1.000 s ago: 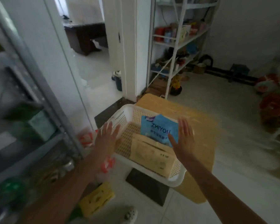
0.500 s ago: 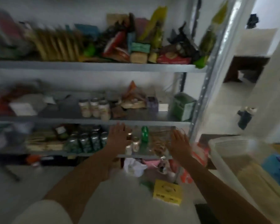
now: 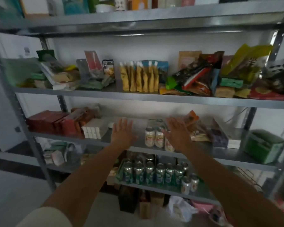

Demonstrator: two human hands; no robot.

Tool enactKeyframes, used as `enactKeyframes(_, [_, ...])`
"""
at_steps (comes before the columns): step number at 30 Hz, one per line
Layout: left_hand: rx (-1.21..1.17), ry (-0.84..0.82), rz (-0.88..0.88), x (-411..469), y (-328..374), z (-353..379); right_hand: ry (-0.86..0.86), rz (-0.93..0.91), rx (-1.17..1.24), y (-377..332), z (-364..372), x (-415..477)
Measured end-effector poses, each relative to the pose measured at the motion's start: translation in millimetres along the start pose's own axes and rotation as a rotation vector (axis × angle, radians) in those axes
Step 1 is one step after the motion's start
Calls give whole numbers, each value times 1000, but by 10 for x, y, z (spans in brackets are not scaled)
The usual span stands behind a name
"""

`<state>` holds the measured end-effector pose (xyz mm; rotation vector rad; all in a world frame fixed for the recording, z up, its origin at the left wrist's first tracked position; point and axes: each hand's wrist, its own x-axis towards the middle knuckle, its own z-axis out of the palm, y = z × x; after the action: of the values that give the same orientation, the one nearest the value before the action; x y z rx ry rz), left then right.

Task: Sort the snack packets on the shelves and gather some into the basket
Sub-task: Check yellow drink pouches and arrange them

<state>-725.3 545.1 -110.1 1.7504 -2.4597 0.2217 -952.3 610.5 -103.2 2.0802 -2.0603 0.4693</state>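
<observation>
**Still at the shelves, both hands empty**

Plainly, I'm mid-task and between pickups. My left hand [image 3: 123,133] is spread flat, fingers [image 3: 121,124] splayed and holding nothing, at centre frame over a bare patch of the middle shelf [image 3: 203,152]. My right hand [image 3: 177,133] is just right of it, likewise slack and empty, in front of a cluster of pale cans [image 3: 155,136].

Going left to right along the snack shelf [image 3: 138,98] across the upper middle of the frame: at the far left a slumped heap of flat packets [image 3: 59,76], long sides running roughly along the shelf, some tipped against each other. Next, a few upright pouches [image 3: 95,66], long axis vertical. At centre, a neat row of yellow pouches [image 3: 138,77] standing on end, narrow edges toward me. Right of centre to the far right, a jumbled pile of bags [image 3: 220,74] leaning at all angles, a yellow-green bag [image 3: 247,58] slanting up toward the upper right.

The basket isn't in view, so I can't judge its contents. My guess: the centre row looks sorted, while both end heaps need straightening and more packets remain to be gathered.
</observation>
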Motion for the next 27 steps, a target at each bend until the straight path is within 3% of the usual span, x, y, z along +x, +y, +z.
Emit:
enactKeyframes(11, [81, 162, -56, 1222, -1283, -505, 204, -63, 289, -1122, -102, 1608])
enactKeyframes(17, [24, 207, -105, 1740, -1807, -474, 498, -165, 307, -1511, -78, 2397])
enactKeyframes(27, [7, 333, 15, 2798, -2387, -760, 727, -9, 460, -1747, 73, 3171])
